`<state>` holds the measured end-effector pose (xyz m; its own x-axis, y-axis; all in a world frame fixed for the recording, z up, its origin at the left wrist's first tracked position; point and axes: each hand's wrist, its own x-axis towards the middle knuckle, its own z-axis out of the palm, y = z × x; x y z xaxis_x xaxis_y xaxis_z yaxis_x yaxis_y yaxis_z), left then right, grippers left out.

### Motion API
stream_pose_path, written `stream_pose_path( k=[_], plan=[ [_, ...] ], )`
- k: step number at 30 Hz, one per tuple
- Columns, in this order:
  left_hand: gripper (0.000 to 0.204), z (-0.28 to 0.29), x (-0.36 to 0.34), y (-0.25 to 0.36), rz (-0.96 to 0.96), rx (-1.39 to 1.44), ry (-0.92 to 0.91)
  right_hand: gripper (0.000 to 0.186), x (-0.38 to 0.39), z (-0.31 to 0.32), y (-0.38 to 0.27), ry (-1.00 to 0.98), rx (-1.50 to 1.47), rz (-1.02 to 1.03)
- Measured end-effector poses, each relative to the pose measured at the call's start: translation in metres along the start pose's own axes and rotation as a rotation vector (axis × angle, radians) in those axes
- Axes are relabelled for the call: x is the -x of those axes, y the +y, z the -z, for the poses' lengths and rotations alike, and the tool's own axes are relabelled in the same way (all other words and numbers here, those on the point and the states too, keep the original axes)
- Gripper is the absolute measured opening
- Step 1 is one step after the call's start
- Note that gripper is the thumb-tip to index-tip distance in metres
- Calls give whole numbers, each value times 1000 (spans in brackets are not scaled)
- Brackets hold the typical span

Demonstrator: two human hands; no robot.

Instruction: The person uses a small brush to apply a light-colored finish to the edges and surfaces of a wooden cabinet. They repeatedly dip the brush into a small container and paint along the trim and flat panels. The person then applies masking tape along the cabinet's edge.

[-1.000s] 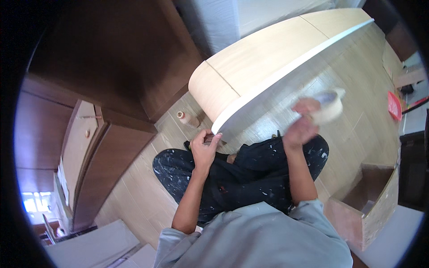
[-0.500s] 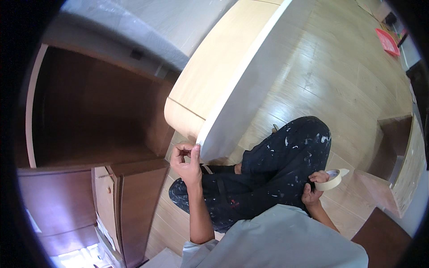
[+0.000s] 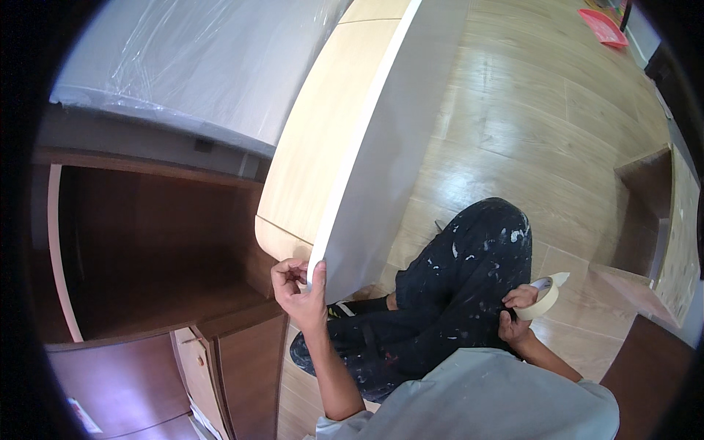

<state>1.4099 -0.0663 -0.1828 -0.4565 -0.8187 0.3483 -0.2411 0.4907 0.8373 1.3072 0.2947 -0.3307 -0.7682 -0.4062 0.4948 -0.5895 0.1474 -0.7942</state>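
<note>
A long light-wood furniture piece (image 3: 319, 147) with a rounded near end runs away from me. White trim (image 3: 359, 143) follows its top edge, above a grey side face (image 3: 378, 172). My left hand (image 3: 303, 297) is closed on the near end of this white edge, thumb on the grey side and fingers curled on the wood side. By my right knee, my right hand (image 3: 515, 331) grips a roll of cream masking tape (image 3: 541, 306). A loose tape end sticks out from the roll's far side.
Left of me stands an open dark-brown cabinet (image 3: 161, 242), with brown panels (image 3: 253, 367) below it. A plastic-wrapped slab (image 3: 191, 66) lies beyond. At right are an open wooden box (image 3: 645, 213) and a brown board (image 3: 649, 374). A red dustpan (image 3: 603, 28) lies far right.
The view has shifted, so the furniture piece and cabinet sit lower in it. My left hand stays at the near end of the white edge, and my right hand still holds the tape.
</note>
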Motion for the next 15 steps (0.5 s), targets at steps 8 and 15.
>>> stream_pose_path(
  k=[8, 15],
  plan=[
    [30, -16, -29, 35, 31, -181, -118, 16, -1, 3, 1, -13, -2, 18],
    [28, -55, -62, 63, 45, -223, -247, 16, 5, 2, 4, -5, -43, -10]
  ],
)
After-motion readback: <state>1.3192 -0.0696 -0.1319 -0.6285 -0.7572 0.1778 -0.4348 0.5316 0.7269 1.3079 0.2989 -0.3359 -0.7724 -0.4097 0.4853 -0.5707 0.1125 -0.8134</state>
